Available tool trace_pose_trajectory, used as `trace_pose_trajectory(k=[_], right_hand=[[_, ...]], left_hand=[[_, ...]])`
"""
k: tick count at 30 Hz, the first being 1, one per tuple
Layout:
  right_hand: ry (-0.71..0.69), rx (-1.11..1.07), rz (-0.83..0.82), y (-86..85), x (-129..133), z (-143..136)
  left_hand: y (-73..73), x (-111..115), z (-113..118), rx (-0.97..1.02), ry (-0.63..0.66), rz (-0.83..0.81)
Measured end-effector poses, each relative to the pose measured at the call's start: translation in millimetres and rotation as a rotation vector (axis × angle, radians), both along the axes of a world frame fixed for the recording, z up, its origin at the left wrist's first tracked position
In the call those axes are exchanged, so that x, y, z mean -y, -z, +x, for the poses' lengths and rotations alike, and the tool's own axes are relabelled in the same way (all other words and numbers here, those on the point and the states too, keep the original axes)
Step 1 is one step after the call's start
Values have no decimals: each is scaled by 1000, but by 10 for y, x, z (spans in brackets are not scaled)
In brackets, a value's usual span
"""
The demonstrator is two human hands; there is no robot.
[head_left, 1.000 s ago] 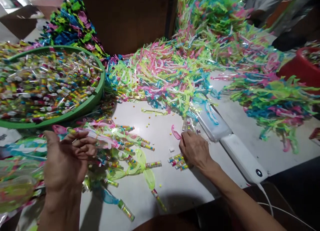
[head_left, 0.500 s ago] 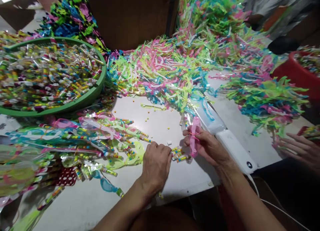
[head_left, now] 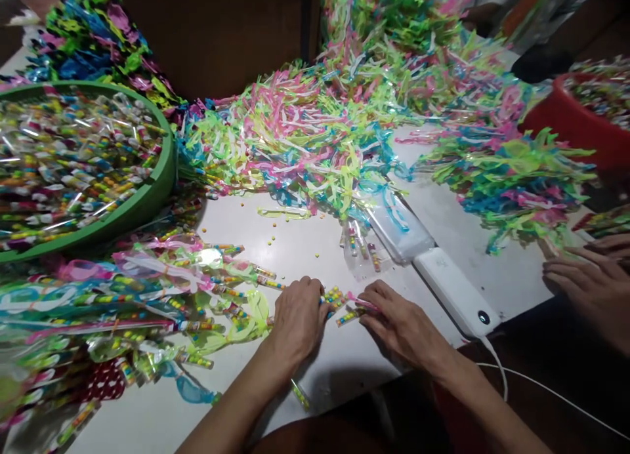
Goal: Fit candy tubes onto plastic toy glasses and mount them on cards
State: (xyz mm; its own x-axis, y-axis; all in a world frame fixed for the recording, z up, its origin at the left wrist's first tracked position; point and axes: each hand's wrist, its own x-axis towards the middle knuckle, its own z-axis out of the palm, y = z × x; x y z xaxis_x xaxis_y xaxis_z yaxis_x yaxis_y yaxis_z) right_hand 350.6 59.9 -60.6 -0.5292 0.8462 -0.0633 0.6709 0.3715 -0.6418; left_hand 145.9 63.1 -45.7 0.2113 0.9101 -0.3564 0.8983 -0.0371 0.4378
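Note:
My left hand is closed round several clear tubes of coloured candy, whose ends stick out to the right. Close beside it, my right hand pinches pink plastic toy glasses, seen edge-on. A single candy tube lies at the right fingertips; whether they grip it I cannot tell. Below my left wrist another candy tube rests on the white table. Left of my hands spreads a heap of toy glasses bundled with candy tubes.
A green basket full of candy tubes stands at left. Loose toy glasses pile up before a cardboard box. A white corded device lies right of my hands. At far right are another person's hands and a red tub.
My right hand has lowered and turned the pink glasses edge-on, bringing them toward the tubes in my left hand. A second hand of the other person shows at right. The view has shifted slightly.

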Motion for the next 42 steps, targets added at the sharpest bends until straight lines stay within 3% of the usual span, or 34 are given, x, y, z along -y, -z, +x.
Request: trace_pose_trajectory(k=[5,10,12,17,21,24,26,30,34,37,42], right_hand=[[-24,2,-24,106,-25,56],[149,-175,-188,59,-91,129],[154,-269,-148,33,-91,59],[-111,-262,96,114,-77,-180],[-218,-178,148,246,-74,-181],[-241,-227,132,238,-81,-120],[-150,-258,62,176,-93,-75],[226,-336,-137,34,-153,-24],[579,-513,-227,-51,-247,-154],[650,-595,-241,-93,-282,-392],[594,-553,69,-51,-205,-819]], left_hand=[[-13,-85,-37,7,23,-61],[-22,-33,-7,-8,18,-45],[-26,-17,6,-19,8,-31],[-20,-18,-70,-25,8,-12],[-5,-2,-108,8,71,2],[11,11,-52,5,80,19],[35,11,-15,4,77,25],[75,-12,-17,26,100,15],[-28,-60,-70,77,88,19],[-168,-94,-130,158,35,14],[-256,-75,-297,415,-104,-47]])
